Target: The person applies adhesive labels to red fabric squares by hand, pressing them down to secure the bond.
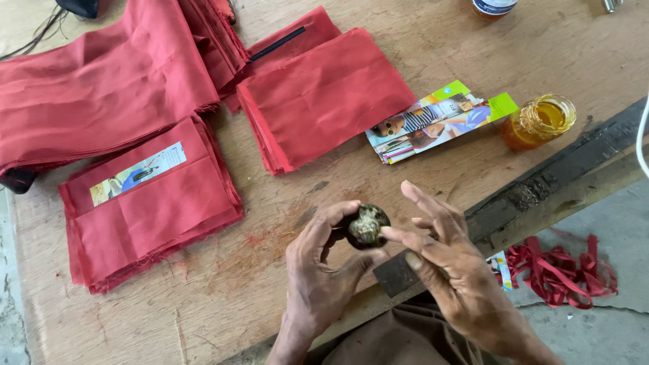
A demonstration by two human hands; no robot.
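My left hand [319, 270] holds a small dark round lump [367, 225], glossy and yellowish on top, between thumb and fingers above the wooden table [223, 304]. My right hand [446, 260] is beside it with fingers spread; one fingertip touches the lump's right side. An open glass jar of amber glue [539, 121] stands at the right. A fanned stack of colourful printed paper strips [436, 122] lies next to the jar.
Stacks of cut red fabric pieces [323, 98] [152, 206] cover the table's left and middle; one carries a printed strip [138, 174]. Larger red cloth [101, 81] lies far left. Red scraps [558, 274] lie on the floor at right. A second jar [492, 7] sits at the top edge.
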